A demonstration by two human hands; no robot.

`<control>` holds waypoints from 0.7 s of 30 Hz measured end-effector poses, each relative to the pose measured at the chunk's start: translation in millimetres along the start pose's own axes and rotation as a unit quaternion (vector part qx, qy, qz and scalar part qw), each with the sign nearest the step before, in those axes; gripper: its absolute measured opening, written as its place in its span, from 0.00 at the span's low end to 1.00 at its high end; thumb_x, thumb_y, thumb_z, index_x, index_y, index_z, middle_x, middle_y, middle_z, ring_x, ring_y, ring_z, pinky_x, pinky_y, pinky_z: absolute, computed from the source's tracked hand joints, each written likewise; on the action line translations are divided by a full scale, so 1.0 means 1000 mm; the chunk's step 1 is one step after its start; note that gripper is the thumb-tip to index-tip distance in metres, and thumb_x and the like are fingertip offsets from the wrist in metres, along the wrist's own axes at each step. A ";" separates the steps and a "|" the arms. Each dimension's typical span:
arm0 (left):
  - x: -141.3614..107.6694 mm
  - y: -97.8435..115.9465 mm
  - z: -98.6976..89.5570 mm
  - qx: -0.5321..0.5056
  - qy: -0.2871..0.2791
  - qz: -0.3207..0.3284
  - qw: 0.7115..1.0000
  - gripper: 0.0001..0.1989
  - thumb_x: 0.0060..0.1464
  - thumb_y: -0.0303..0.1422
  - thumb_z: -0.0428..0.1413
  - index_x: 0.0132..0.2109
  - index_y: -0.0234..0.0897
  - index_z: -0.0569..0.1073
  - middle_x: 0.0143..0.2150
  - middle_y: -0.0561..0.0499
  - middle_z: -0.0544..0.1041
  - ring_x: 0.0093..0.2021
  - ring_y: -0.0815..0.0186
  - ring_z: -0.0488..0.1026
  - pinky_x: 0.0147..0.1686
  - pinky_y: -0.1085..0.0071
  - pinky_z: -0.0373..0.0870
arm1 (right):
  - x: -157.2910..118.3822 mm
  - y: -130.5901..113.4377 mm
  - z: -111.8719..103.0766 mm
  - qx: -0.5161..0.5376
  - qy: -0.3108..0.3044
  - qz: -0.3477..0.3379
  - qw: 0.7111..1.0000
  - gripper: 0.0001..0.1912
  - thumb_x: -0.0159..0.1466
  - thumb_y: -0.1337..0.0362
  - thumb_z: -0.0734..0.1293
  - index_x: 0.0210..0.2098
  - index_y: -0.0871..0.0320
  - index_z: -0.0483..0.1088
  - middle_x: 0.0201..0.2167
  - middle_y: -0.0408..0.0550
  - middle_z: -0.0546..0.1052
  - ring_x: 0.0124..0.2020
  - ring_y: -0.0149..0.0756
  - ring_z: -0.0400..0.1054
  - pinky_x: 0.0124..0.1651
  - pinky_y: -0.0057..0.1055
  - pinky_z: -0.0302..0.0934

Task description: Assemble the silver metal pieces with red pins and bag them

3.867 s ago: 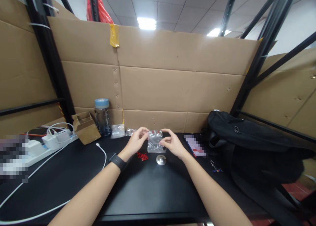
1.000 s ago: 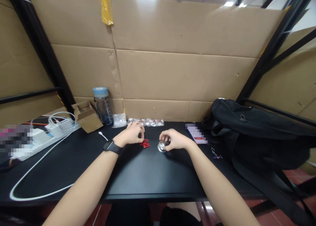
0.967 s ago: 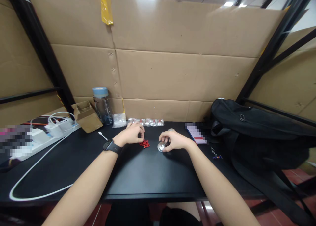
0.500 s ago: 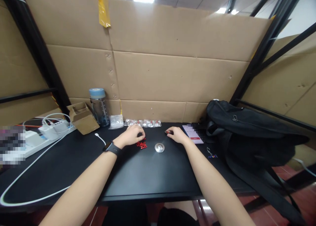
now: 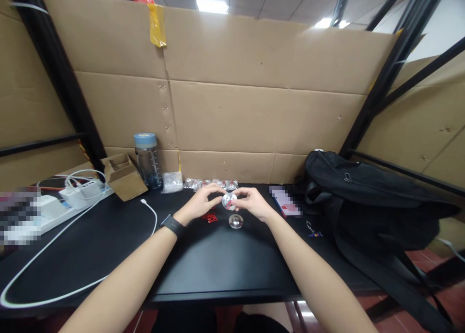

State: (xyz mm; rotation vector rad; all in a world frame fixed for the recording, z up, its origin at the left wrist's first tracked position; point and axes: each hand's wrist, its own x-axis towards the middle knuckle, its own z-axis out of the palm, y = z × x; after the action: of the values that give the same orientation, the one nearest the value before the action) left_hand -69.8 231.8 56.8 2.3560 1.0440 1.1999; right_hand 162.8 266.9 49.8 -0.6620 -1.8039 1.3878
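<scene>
Right hand (image 5: 254, 204) pinches a metal disc (image 5: 228, 198) between thumb and fingertips; left hand (image 5: 201, 203) has thumb and fingers curved in to the disc's opposite edge, gripping or just steadying, cannot tell; disc looks raised off the surface (image 5: 218, 270), between the two hands; a red strand (image 5: 229, 205) shows on its face, how it attaches unclear; second disc (image 5: 236, 221) lies on the surface just to the near side of the right hand's fingertips; red cord (image 5: 209, 217) heaped on the surface just below the left hand.

Risks, as a judgement: smooth rim held at the fingertips may slip if the pinch loosens, probably landing on the second disc and scratching it; a low sweep of the left hand could snag or tangle the cord.

Materials: discs round, shiny, hard-looking metal, second one with a raised middle; cord thin, bright red, loopy; surface dark, smooth, faintly glossy; beyond the left hand, wrapped packets (image 5: 192, 183) in crinkly clear plastic; right of the right hand, a flat phone (image 5: 285, 201).
</scene>
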 end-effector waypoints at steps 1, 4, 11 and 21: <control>0.000 -0.001 0.002 -0.025 0.000 -0.007 1.000 0.11 0.61 0.39 0.58 0.47 0.40 0.79 0.48 0.46 0.78 0.51 0.60 0.73 0.56 0.61 0.67 | 0.000 -0.001 0.002 0.018 0.008 0.003 1.000 0.20 0.52 0.56 0.78 0.40 0.59 0.77 0.34 0.48 0.81 0.29 0.35 0.76 0.33 0.30 0.70; -0.001 -0.002 0.008 -0.093 -0.013 -0.035 0.995 0.14 0.57 0.41 0.62 0.46 0.38 0.80 0.49 0.45 0.78 0.51 0.58 0.73 0.56 0.61 0.67 | -0.001 -0.001 0.006 0.059 0.028 0.010 0.998 0.19 0.50 0.57 0.80 0.36 0.59 0.75 0.30 0.45 0.80 0.25 0.31 0.73 0.30 0.27 0.69; -0.001 0.007 0.021 -0.188 -0.046 -0.058 0.979 0.16 0.59 0.44 0.60 0.47 0.37 0.80 0.51 0.43 0.77 0.49 0.59 0.74 0.53 0.62 0.69 | -0.001 -0.001 0.008 0.096 0.025 0.023 0.995 0.19 0.48 0.59 0.81 0.34 0.58 0.73 0.28 0.43 0.78 0.23 0.29 0.71 0.27 0.26 0.67; -0.008 -0.014 -0.002 0.225 -0.068 -0.052 0.971 0.12 0.64 0.38 0.52 0.38 0.41 0.78 0.50 0.46 0.72 0.56 0.54 0.66 0.60 0.52 0.58 | -0.006 -0.010 -0.022 -0.023 -0.046 0.079 0.996 0.21 0.48 0.57 0.80 0.35 0.63 0.78 0.27 0.46 0.79 0.23 0.29 0.70 0.28 0.25 0.66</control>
State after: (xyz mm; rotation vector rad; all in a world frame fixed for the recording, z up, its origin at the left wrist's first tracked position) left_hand -81.0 235.5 45.4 2.6227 1.4979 0.8122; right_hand 185.0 272.0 60.5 -0.7923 -1.8946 1.5057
